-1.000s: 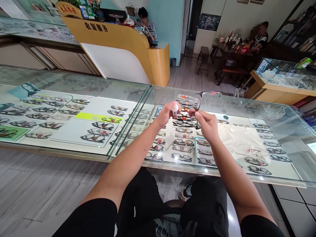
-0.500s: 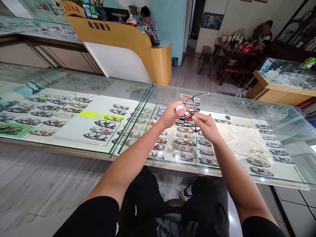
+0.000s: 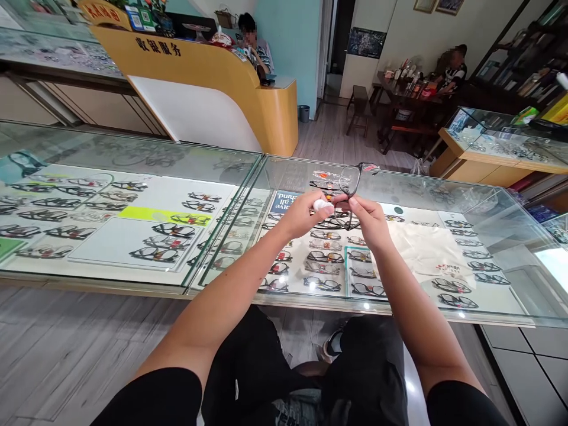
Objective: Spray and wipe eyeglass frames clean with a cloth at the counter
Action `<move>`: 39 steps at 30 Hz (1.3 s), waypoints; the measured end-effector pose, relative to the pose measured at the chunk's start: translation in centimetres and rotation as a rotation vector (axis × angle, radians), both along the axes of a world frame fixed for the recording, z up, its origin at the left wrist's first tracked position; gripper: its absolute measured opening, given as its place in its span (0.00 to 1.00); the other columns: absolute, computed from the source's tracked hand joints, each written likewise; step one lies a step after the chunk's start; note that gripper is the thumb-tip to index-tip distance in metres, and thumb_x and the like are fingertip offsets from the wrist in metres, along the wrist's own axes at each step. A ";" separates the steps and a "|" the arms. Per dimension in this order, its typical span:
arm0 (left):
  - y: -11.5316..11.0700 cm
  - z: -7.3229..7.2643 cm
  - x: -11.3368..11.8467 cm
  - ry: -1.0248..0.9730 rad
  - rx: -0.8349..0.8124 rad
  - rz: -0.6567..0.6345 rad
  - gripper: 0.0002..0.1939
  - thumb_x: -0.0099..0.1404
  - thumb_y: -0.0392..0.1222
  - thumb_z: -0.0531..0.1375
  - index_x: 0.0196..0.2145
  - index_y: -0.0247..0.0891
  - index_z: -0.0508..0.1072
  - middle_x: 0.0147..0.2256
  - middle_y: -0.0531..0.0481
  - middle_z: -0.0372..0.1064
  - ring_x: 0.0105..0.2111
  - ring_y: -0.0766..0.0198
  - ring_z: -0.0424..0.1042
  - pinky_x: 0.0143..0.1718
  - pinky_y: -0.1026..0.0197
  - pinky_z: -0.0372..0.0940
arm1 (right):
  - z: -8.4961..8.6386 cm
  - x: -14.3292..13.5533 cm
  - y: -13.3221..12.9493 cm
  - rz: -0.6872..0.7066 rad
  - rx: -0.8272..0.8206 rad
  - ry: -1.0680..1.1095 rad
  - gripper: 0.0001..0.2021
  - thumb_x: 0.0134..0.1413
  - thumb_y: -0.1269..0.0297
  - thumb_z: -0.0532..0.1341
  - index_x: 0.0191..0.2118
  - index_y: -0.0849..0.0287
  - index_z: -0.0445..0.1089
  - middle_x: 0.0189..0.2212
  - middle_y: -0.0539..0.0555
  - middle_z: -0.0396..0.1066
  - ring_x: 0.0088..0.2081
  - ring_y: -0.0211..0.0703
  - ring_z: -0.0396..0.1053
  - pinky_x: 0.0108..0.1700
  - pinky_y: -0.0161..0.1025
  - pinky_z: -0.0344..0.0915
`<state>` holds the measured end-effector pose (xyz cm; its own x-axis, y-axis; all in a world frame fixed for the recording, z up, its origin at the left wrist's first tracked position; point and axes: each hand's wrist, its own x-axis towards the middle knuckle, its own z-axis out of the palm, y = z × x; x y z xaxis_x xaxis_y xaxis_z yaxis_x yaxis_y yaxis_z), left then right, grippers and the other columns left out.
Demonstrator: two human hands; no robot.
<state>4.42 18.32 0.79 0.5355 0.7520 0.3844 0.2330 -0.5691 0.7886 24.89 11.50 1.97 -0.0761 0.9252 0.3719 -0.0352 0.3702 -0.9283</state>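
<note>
Above the glass display counter (image 3: 293, 302), my right hand (image 3: 369, 220) pinches a dark-framed pair of glasses (image 3: 356, 177), held upright and turned side-on. My left hand (image 3: 306, 216) is closed around a small white object (image 3: 322, 205), and its fingertips reach toward the frame beside my right fingers. Whether those fingertips touch the glasses is hard to tell. Under the glass lie rows of eyeglasses (image 3: 325, 257), with a cream cloth (image 3: 426, 251) to the right of my right hand.
A second glass counter section (image 3: 89, 278) adjoins at the left. Beyond stand a yellow and white service desk (image 3: 195, 62) with a person behind it, and a dark table where another person sits. A stool (image 3: 358, 102) is near the doorway.
The view has shifted slightly to the right. The glasses have turned in my right hand, their lens now tilted above the fingers. My left hand sits slightly lower, still holding the white object.
</note>
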 end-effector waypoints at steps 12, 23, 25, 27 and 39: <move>-0.3 -1.0 0.6 0.099 0.024 -0.077 0.26 0.71 0.67 0.58 0.42 0.41 0.77 0.45 0.44 0.79 0.48 0.48 0.76 0.49 0.52 0.68 | -0.4 -0.2 0.0 0.043 -0.044 0.095 0.19 0.69 0.42 0.66 0.50 0.50 0.85 0.49 0.54 0.84 0.55 0.57 0.80 0.66 0.55 0.70; 1.1 -0.9 -0.3 -0.047 0.551 0.432 0.24 0.66 0.68 0.65 0.39 0.43 0.70 0.39 0.44 0.72 0.46 0.49 0.69 0.52 0.45 0.66 | 0.6 0.0 -0.5 0.079 -0.125 0.088 0.18 0.67 0.44 0.67 0.48 0.51 0.86 0.49 0.54 0.84 0.52 0.56 0.80 0.64 0.53 0.70; 1.9 -1.2 -0.8 -0.077 0.712 0.579 0.29 0.61 0.72 0.68 0.40 0.44 0.70 0.41 0.42 0.71 0.48 0.46 0.68 0.55 0.40 0.65 | 1.6 0.0 -1.3 0.112 -0.160 0.104 0.17 0.67 0.46 0.68 0.46 0.52 0.86 0.48 0.55 0.84 0.50 0.55 0.81 0.63 0.53 0.71; 2.6 -1.5 -1.2 -0.091 0.815 0.660 0.33 0.57 0.75 0.69 0.42 0.44 0.70 0.42 0.41 0.70 0.49 0.44 0.67 0.57 0.38 0.63 | 2.5 -0.2 -2.3 0.124 -0.178 0.135 0.16 0.67 0.48 0.68 0.45 0.53 0.86 0.47 0.55 0.84 0.48 0.54 0.81 0.62 0.51 0.73; 2.0 -2.5 -0.2 -0.156 0.819 0.713 0.40 0.52 0.84 0.66 0.42 0.47 0.69 0.42 0.42 0.67 0.50 0.44 0.67 0.68 0.28 0.56 | 1.7 -2.3 -3.7 0.340 -0.333 0.261 0.19 0.67 0.45 0.69 0.46 0.56 0.86 0.45 0.59 0.84 0.46 0.53 0.82 0.53 0.49 0.77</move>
